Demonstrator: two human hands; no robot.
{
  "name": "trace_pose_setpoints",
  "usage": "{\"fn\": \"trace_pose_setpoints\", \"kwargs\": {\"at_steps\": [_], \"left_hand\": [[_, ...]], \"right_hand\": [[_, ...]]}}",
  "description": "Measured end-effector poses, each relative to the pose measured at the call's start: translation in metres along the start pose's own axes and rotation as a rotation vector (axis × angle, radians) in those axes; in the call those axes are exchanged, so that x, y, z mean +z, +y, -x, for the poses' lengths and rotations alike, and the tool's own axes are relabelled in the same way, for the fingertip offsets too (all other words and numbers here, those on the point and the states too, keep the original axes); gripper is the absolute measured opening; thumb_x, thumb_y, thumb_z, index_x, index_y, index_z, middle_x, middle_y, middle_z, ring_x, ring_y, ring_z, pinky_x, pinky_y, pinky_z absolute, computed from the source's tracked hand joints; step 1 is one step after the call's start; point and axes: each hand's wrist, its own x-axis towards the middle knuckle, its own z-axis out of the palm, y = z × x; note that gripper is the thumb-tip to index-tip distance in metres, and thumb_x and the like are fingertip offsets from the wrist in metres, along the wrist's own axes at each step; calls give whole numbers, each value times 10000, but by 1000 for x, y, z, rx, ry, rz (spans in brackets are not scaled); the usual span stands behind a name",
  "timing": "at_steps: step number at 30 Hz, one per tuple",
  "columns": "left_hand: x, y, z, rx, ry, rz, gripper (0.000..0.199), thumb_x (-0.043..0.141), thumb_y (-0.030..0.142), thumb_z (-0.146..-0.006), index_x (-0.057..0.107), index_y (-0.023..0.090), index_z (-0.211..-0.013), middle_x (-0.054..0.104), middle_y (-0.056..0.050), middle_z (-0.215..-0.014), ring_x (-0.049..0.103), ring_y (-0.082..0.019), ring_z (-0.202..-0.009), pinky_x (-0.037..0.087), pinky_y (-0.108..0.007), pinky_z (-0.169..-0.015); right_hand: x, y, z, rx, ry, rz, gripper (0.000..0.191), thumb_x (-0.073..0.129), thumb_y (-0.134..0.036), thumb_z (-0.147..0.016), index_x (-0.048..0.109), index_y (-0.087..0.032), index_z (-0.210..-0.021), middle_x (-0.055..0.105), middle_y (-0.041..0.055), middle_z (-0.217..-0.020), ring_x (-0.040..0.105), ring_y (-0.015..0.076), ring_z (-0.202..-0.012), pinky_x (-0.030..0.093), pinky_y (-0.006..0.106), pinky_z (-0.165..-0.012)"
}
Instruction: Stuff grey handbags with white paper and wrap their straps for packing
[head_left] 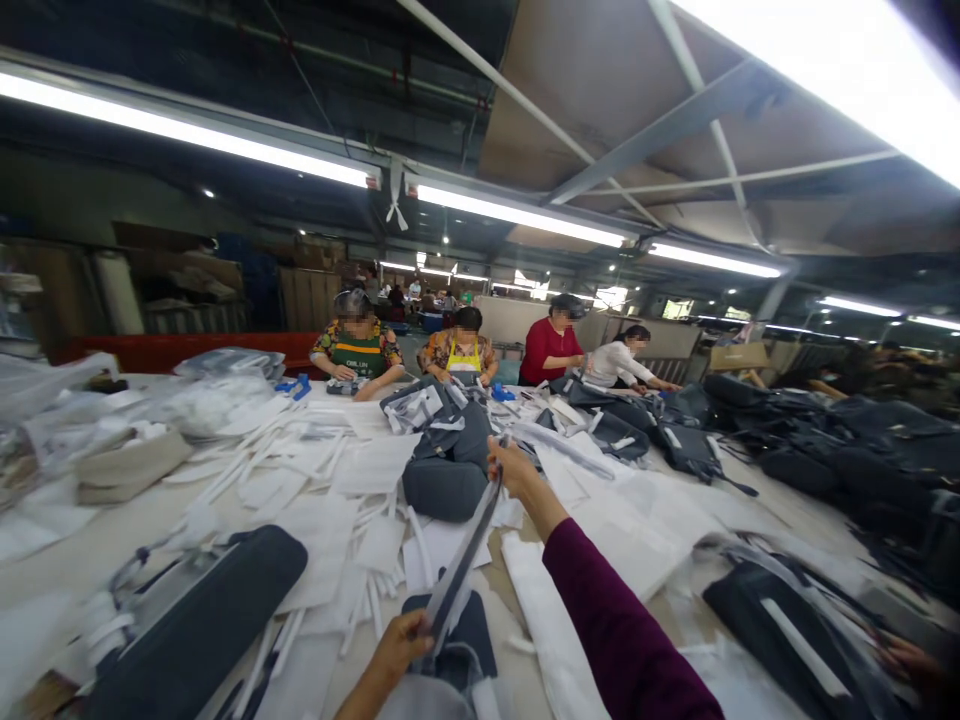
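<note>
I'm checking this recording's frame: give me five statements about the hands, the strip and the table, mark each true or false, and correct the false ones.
1. A grey strip stretches between the left hand and the right hand. True.
2. The sleeve on the right arm is yellow. False: it is purple.
3. The right hand is farther from the camera than the left hand. True.
4. White pieces are stacked in one neat pile. False: they lie scattered over the table.
5. Several people are at the far side of the table. True.
</note>
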Motion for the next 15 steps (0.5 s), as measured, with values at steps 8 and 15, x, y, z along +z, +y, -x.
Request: {"fn": "trace_pose_setpoints", "kwargs": {"at_steps": [8, 15], "left_hand": [[12, 43, 19, 49, 438, -389, 281, 668, 412, -593, 624, 188, -758, 569, -87, -867, 524, -313, -953, 380, -453, -906], [52, 177, 88, -84, -55, 593, 803, 306, 785, -801, 616, 113, -1114, 668, -184, -1048, 626, -326, -997, 465, -463, -889]], "right_hand": [[26, -23, 57, -399, -270, 136, 334, 625, -476, -765, 628, -199, -953, 655, 7, -713, 622, 156, -630, 522, 283, -613], [42, 4, 106, -782, -376, 528, 305, 485, -239, -853, 701, -244, -1068, 681, 48, -1035, 590, 228, -1003, 432, 355, -918]]}}
